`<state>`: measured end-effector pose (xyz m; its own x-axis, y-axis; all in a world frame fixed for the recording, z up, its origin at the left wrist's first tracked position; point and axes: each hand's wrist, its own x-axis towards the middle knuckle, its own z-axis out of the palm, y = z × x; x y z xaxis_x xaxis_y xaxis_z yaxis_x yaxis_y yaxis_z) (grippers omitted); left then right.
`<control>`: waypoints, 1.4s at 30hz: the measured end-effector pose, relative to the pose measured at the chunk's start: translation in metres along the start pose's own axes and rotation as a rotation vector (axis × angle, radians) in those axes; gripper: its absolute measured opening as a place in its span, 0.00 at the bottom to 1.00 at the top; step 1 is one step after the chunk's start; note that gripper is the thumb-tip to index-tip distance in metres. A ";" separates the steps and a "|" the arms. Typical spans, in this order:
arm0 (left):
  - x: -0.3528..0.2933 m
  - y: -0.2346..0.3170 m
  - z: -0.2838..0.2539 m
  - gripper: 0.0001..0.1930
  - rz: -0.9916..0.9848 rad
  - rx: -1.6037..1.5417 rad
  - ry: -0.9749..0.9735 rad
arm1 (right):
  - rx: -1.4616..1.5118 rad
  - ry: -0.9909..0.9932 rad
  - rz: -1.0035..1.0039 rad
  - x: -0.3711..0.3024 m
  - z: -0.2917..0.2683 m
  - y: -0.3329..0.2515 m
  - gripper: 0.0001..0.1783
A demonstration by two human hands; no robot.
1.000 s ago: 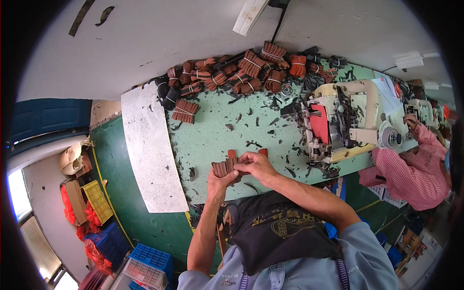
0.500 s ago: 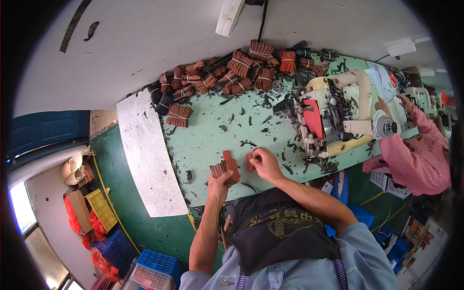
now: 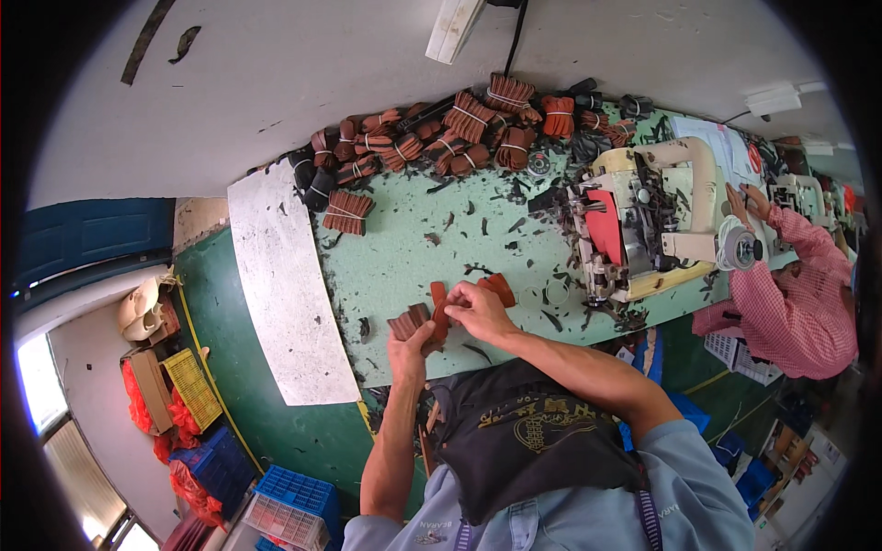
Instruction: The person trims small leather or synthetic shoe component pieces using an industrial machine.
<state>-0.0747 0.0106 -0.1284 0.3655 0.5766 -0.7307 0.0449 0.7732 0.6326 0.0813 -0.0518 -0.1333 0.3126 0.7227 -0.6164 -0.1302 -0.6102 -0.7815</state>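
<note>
My left hand [image 3: 410, 354] is closed round a fanned stack of brown leather pieces [image 3: 408, 322], just above the near edge of the green table. An orange-red leather piece [image 3: 439, 303] stands out from this stack, between my two hands. The fingertips of my right hand [image 3: 480, 312] pinch at that piece's edge. More orange-red leather [image 3: 499, 288] shows just past my right hand's knuckles; whether the hand holds it or it lies on the table, I cannot tell.
Banded bundles of brown and black leather pieces [image 3: 469, 119] line the table's back edge. A banded bundle [image 3: 347, 212] lies nearer. Dark scraps litter the green tabletop [image 3: 404, 248]. A cream machine [image 3: 703, 197] stands right, with a co-worker's pink checked sleeve [image 3: 790, 303] beyond. A white sheet [image 3: 280, 294] covers the left end.
My right hand has moved left to the stack and now pinches an orange-red piece there. Orange-red leather now shows past its knuckles. The co-worker's hands have shifted.
</note>
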 end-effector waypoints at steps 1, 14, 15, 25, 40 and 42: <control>-0.003 0.001 -0.001 0.17 0.069 0.033 0.118 | -0.141 0.050 -0.079 0.006 0.004 0.008 0.10; -0.012 0.009 -0.003 0.18 0.025 0.089 -0.157 | 0.159 -0.187 -0.034 -0.003 0.002 -0.003 0.16; -0.013 0.013 0.000 0.18 -0.005 0.091 -0.180 | 0.240 -0.204 -0.012 -0.006 -0.001 -0.005 0.14; -0.011 0.016 0.017 0.17 -0.141 0.026 -0.224 | 0.557 -0.135 0.173 -0.021 -0.012 0.005 0.10; -0.006 0.003 0.008 0.18 -0.158 -0.030 -0.273 | -0.049 0.038 -0.292 -0.026 -0.019 0.004 0.13; -0.007 0.004 0.008 0.18 -0.141 -0.038 -0.256 | -0.056 0.020 -0.296 -0.025 -0.013 0.003 0.12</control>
<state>-0.0695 0.0075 -0.1188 0.5813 0.3808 -0.7191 0.0792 0.8531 0.5158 0.0855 -0.0764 -0.1189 0.3477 0.8658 -0.3598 0.0217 -0.3911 -0.9201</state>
